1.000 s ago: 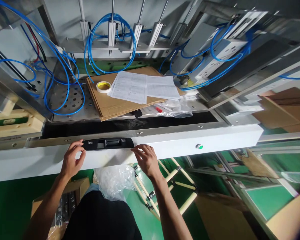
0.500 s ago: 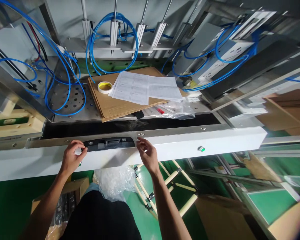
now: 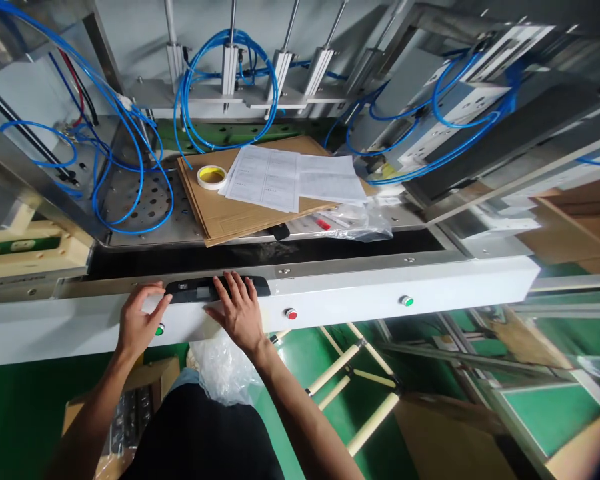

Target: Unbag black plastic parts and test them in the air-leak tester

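A long black plastic part (image 3: 197, 289) lies on the front ledge (image 3: 340, 277) of the machine. At its left end my left hand (image 3: 139, 320) has thumb and forefinger apart, the fingertips beside the part's tip. Across its middle and right portion rests my right hand (image 3: 240, 310), fingers spread flat on top and thumb out to the left. The covered stretch of the part is hidden under those fingers.
Behind the ledge, cardboard sheets (image 3: 220, 220) carry papers (image 3: 265, 177) and a tape roll (image 3: 211, 177). A clear plastic bag (image 3: 365, 223) lies beside them. Blue hoses (image 3: 183, 100) hang above. A red button (image 3: 291, 314) and green buttons (image 3: 407, 301) sit on the white front.
My right hand has moved left from the part's right end onto its top, and its fingers have spread. My left hand remains at the left end. The red button has come into view.
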`<action>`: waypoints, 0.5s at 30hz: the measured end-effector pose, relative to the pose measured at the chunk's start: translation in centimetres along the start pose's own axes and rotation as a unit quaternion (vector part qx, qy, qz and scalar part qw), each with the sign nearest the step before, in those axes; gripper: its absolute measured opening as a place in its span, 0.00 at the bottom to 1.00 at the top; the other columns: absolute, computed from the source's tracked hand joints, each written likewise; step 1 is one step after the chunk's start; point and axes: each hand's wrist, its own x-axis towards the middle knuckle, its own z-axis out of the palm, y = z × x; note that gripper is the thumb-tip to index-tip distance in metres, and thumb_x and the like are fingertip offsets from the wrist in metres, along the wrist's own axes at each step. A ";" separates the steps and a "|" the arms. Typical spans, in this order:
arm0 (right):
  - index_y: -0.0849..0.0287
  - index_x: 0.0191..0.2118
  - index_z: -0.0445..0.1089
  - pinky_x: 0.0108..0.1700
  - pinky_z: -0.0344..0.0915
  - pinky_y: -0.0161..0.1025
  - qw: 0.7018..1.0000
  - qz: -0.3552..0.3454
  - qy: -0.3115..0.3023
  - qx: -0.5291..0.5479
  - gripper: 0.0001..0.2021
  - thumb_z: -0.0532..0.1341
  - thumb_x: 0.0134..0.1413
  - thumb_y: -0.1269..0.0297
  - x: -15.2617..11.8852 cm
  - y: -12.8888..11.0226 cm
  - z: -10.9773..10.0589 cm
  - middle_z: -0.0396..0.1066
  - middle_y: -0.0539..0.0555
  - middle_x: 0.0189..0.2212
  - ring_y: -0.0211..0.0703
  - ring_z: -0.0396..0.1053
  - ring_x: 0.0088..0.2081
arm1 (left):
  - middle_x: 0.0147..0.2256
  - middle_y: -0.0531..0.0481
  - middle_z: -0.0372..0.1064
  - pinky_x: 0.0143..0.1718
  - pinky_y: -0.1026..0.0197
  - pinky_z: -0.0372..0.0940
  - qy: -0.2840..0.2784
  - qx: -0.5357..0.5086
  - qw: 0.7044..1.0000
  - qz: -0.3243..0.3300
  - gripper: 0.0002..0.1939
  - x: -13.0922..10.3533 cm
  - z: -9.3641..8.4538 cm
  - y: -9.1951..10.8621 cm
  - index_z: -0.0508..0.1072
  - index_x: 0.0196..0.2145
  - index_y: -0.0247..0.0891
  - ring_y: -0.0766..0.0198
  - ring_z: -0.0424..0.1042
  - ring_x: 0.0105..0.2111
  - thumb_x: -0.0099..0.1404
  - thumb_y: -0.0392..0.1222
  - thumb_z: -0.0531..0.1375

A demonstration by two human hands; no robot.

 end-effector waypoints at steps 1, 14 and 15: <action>0.57 0.73 0.58 0.69 0.56 0.59 1.000 0.004 0.000 -0.001 0.36 0.61 0.68 0.45 0.0 0.1 0.1 0.68 0.67 0.66 0.60 0.62 0.68 | 0.43 0.45 0.77 0.53 0.49 0.73 0.041 0.035 0.998 0.046 0.05 -0.2 -0.3 0.6 0.77 0.42 0.41 0.54 0.78 0.47 0.70 0.43 0.64; 0.57 0.72 0.59 0.64 0.61 0.55 0.999 -0.012 -0.038 0.027 0.34 0.68 0.63 0.65 -0.8 -0.4 -2.8 0.74 0.64 0.59 0.58 0.68 0.60 | 0.64 0.35 0.70 0.63 0.41 0.64 -0.197 0.284 0.905 0.248 0.27 -2.6 3.6 4.6 0.65 0.68 0.37 0.43 0.71 0.62 0.72 0.31 0.56; 0.57 0.72 0.58 0.65 0.60 0.57 0.999 -0.017 -0.039 0.026 0.36 0.69 0.62 0.63 -0.5 -0.4 -3.2 0.73 0.64 0.60 0.59 0.68 0.61 | 0.61 0.36 0.73 0.60 0.43 0.66 -0.206 0.278 0.903 0.255 0.26 -1.9 3.4 4.5 0.68 0.65 0.37 0.45 0.73 0.59 0.71 0.29 0.55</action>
